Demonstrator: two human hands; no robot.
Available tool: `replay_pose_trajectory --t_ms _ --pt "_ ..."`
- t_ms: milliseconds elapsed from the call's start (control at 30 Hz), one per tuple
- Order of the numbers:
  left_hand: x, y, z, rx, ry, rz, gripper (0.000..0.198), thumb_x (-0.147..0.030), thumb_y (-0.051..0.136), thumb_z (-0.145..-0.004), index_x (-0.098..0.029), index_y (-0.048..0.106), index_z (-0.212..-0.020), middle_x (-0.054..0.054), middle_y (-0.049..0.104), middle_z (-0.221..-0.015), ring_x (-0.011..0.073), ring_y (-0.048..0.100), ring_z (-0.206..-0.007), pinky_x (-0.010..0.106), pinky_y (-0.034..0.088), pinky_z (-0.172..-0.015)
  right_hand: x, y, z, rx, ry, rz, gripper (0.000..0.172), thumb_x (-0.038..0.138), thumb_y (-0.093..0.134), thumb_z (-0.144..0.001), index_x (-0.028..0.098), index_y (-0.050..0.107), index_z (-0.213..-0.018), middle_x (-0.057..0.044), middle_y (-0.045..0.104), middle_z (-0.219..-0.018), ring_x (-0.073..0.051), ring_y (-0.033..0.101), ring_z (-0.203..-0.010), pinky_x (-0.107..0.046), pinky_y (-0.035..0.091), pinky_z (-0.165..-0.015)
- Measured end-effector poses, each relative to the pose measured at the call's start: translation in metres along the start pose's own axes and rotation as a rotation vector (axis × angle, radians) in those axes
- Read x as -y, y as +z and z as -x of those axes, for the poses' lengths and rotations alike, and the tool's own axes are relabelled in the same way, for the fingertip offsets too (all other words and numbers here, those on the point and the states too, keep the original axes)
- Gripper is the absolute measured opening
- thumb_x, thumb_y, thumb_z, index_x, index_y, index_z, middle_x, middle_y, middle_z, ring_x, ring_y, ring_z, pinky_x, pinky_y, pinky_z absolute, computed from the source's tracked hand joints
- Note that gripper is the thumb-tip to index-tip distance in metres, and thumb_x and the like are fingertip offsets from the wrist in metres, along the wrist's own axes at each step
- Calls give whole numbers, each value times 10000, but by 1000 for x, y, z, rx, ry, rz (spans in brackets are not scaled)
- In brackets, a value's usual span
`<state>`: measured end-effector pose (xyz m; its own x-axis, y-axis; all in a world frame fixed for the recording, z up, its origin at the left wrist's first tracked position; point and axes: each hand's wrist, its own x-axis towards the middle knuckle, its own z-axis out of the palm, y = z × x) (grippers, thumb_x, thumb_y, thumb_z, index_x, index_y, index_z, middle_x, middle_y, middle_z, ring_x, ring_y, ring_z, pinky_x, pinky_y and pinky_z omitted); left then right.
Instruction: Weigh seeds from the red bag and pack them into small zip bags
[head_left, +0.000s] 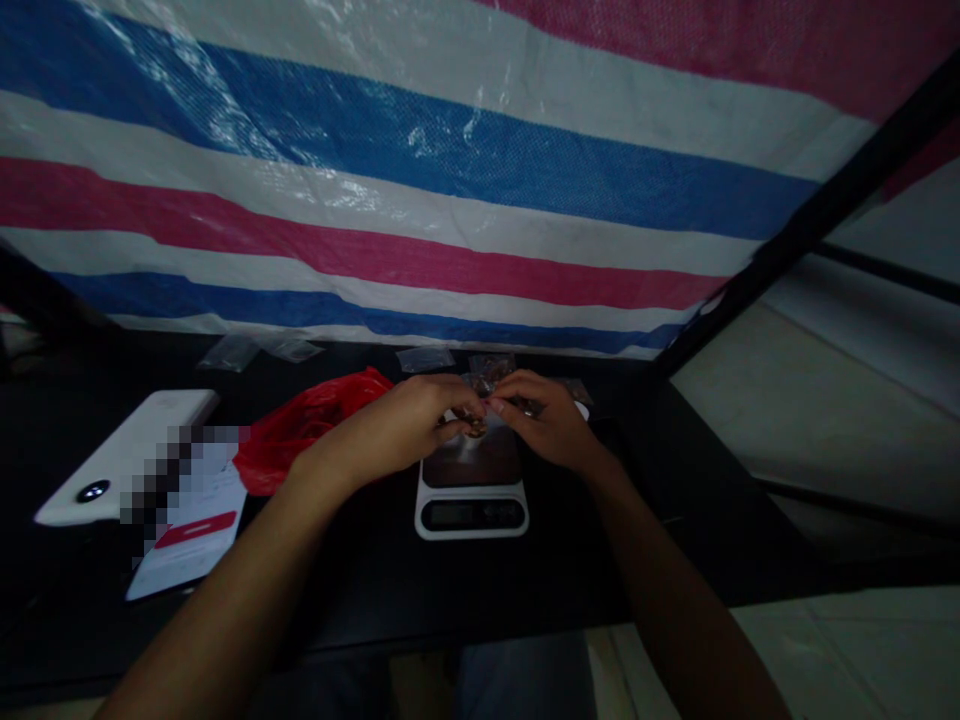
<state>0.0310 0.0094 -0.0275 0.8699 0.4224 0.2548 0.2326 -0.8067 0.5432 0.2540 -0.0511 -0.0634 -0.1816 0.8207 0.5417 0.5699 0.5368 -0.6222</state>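
A small white scale (471, 492) with a dark top plate and a display at its front stands on the black table. Over its plate, my left hand (442, 408) has thumb and fingers closed on a small gold-coloured item (475, 428). My right hand (536, 405) is just to the right, its thumb and index finger pinched near the left fingertips; what they hold is too small to name. A clear plastic bag (491, 370) with small dark pieces lies just behind my hands.
An open red plastic bag (300, 425) lies left of the scale. Further left are a white device (135, 450) and a lit phone (199, 525). Clear bags (425, 358) lie along the back edge, before a striped sheet (450, 220). A black frame bar (795, 230) slants at right.
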Motion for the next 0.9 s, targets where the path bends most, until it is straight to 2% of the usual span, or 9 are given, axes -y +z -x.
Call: replay_pose_trajectory --t_ms 167,300,367,433,467,567,733,800,900 --pt "4 -16 1 -112 -30 -32 203 -241 571 -964 -209 737 -1077 31 764 -1064 195 701 -970 295 518 -887 -1 -1 1 1 29 28 119 216 628 -931 199 745 -937 -53 722 -924 -174 649 -833 -316 486 -718" --pt "36 -28 -21 -173 -119 -161 292 -233 540 -949 -181 706 -1183 66 742 -1182 219 687 -1076 327 511 -982 -4 2 2 5 77 68 141 196 613 -923 209 737 -990 -47 723 -949 -171 644 -825 -305 471 -694" --pt "59 -28 -37 -97 -171 -306 420 -221 615 -876 -147 656 -1288 114 699 -1275 265 645 -1183 370 476 -1062 -6 4 3 9 91 82 149 191 607 -921 208 734 -998 -44 721 -950 -168 639 -814 -304 466 -694" --pt "80 -23 -51 63 -242 -431 616 -207 668 -810 -132 574 -1415 168 616 -1398 313 595 -1270 397 466 -1079 -7 5 3 14 97 82 150 194 602 -924 204 733 -998 -46 720 -953 -166 635 -811 -302 461 -691" --pt "88 -20 -57 142 -292 -464 684 -198 678 -787 -167 545 -1457 168 593 -1427 321 601 -1263 402 479 -1061 -7 5 3 17 97 80 149 195 600 -926 202 732 -995 -47 720 -954 -165 634 -811 -300 459 -688" --pt "102 -12 -69 284 -339 -471 702 -222 691 -772 -245 553 -1460 128 620 -1415 310 631 -1225 377 504 -1019 -8 5 3 22 99 86 147 193 594 -929 197 730 -985 -46 718 -940 -164 629 -804 -300 458 -689" --pt "112 -10 -72 257 -316 -420 382 -287 613 -891 -225 692 -1260 73 709 -1299 241 649 -1203 297 482 -1026 -6 4 2 24 80 94 144 182 597 -921 200 730 -974 -45 716 -931 -166 630 -811 -307 462 -712" --pt "117 -9 -72 222 -333 -416 428 -344 652 -878 -202 672 -1282 104 690 -1321 269 637 -1223 321 481 -1030 -5 5 2 23 70 84 148 172 593 -919 195 731 -967 -50 722 -940 -168 635 -825 -305 463 -714" --pt "122 -5 -70 156 -368 -410 708 -437 741 -806 -130 555 -1416 200 609 -1412 346 599 -1277 390 479 -1045 -5 6 2 24 77 80 148 175 592 -920 190 734 -959 -53 725 -939 -168 639 -826 -302 461 -710"
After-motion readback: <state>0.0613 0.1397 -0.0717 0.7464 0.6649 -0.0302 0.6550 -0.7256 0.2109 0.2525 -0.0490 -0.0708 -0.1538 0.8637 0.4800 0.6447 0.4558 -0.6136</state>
